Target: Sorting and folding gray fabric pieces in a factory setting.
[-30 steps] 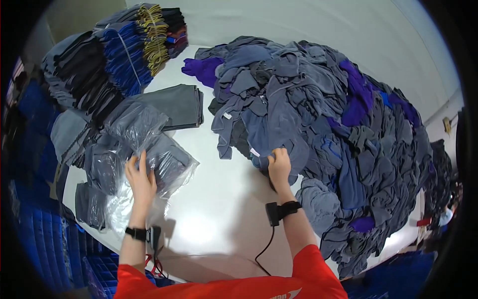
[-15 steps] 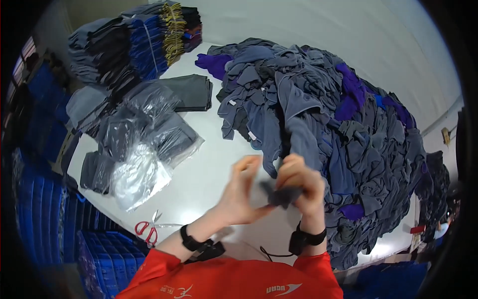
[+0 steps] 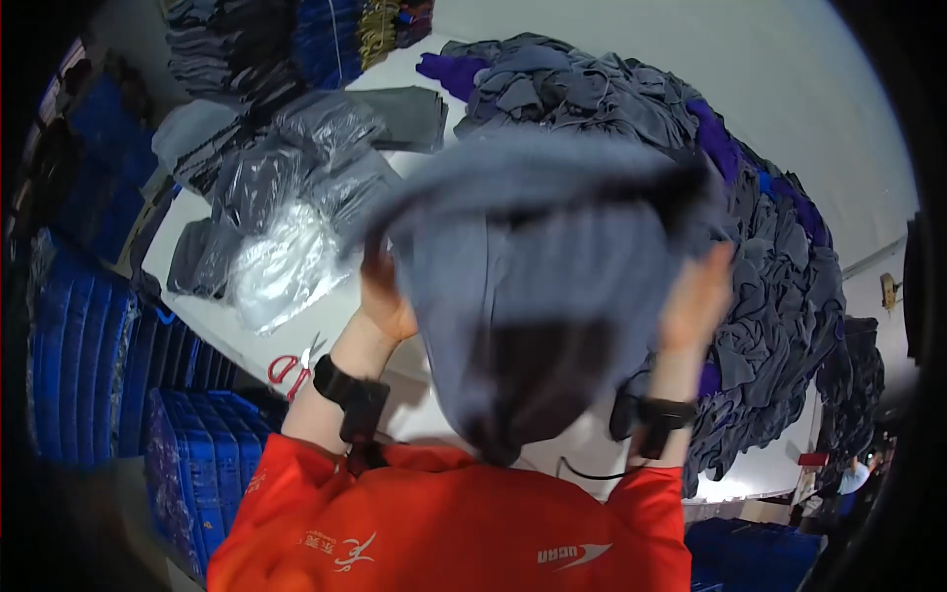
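I have a grey-blue garment [image 3: 547, 266] up over the near middle of the white desk [image 3: 340, 308], spread wide between my two hands and badly smeared by motion. Its lower part narrows toward the red shirt [image 3: 444, 513]; from my remote seat I cannot tell whether cloth and shirt touch. My left hand [image 3: 390, 301] sits at the garment's left side, its fingers partly lost in the shadow of the cloth. My right hand [image 3: 696, 301] is at the right side, fingers pointing up and blurred. For both, I cannot tell whether the grip is clenched on the fabric or loose against it. Each wrist carries a black strapped device [image 3: 365, 403], and a black cable [image 3: 590, 476] loops near the right one.

Just left of my left forearm I see red-handled scissors [image 3: 305, 363], blades apart. Beyond them lie clear plastic bags [image 3: 284, 264], some with grey cloth inside, and past those a flat stack of folded dark grey cloth [image 3: 409, 116]. At the far left stand grey-and-black, blue and yellow folded stacks [image 3: 326, 39]. A big loose heap of grey garments [image 3: 779, 276] with some purple pieces fills the far and right sides. Off the desk, near left, I have blue plastic crates [image 3: 212, 459].
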A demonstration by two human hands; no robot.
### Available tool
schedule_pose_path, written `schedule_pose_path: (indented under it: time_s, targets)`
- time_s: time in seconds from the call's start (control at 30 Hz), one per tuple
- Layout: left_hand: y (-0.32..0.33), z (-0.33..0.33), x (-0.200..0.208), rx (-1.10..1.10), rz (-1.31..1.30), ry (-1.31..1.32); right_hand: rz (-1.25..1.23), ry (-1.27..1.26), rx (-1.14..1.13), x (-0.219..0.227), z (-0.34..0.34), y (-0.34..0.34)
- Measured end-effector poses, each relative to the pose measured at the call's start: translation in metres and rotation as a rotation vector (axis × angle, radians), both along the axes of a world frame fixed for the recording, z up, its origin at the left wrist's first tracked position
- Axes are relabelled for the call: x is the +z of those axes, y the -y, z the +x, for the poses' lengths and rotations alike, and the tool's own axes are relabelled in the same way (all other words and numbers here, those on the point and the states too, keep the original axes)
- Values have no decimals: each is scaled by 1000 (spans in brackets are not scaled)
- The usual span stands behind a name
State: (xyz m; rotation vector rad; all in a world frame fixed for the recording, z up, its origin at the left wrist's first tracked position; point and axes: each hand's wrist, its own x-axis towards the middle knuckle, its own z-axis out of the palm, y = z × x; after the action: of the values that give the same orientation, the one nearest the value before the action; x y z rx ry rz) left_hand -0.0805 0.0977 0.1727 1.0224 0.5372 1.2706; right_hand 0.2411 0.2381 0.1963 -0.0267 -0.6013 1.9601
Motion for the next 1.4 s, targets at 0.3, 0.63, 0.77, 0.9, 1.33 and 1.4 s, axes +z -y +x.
schedule_pose_path:
  time_s: [0.3, 0.63, 0.77, 0.9, 1.33, 1.4]
  targets:
    - [28, -14, -72, -327, -181, 637, 34, 454, 228, -77, -36, 84]
    - [112, -44, 15, 105, -380, -245, 191, 900, 318, -27, 21, 116]
    - [103, -79, 29, 202, -12, -504, 214, 805, -108, 5, 52, 132]
    - [38, -111, 9, 630, -99, -367, 91, 847, -312, 29, -5, 56]
    - [70, -157, -88, 650, -211, -367, -47, 969, -611, -55, 9, 68]
    - [103, -147, -122, 628, -477, -322, -79, 1040, -418, -94, 35, 98]
